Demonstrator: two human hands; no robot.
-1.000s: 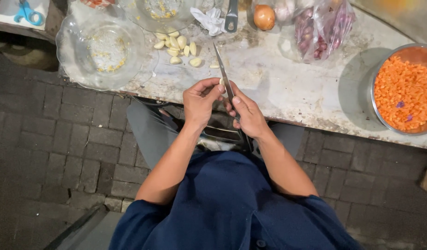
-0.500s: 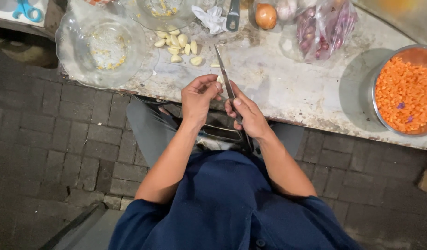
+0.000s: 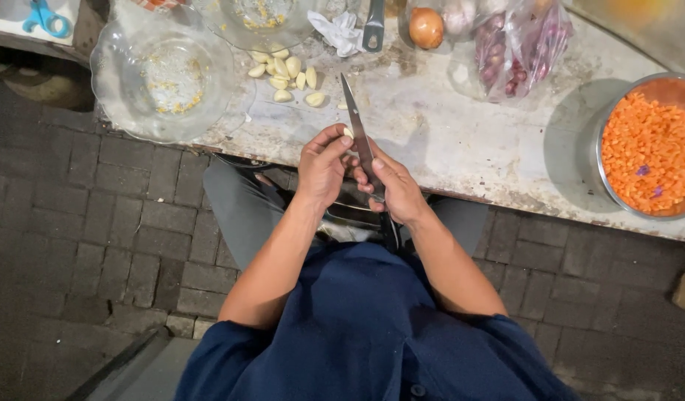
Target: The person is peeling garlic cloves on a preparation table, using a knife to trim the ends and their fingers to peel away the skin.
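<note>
My right hand (image 3: 396,189) grips a long kitchen knife (image 3: 355,122) by its handle, blade pointing up and away over the worn table (image 3: 446,141). My left hand (image 3: 322,165) pinches a small pale garlic clove (image 3: 348,133) against the blade, just at the table's near edge. A heap of several peeled garlic cloves (image 3: 285,74) lies on the table beyond my hands. I sit in dark blue clothing, knees under the table.
A clear glass bowl (image 3: 163,78) with scraps stands at left, another bowl (image 3: 259,16) behind it. A metal bowl of diced carrot (image 3: 650,148) sits at right. A plastic bag of shallots (image 3: 517,44), an onion (image 3: 425,27) and blue scissors (image 3: 44,16) lie at the back. Brick paving below.
Both hands stay together at the table edge; the left fingers have shifted slightly on the clove against the blade. The knife keeps its angle.
</note>
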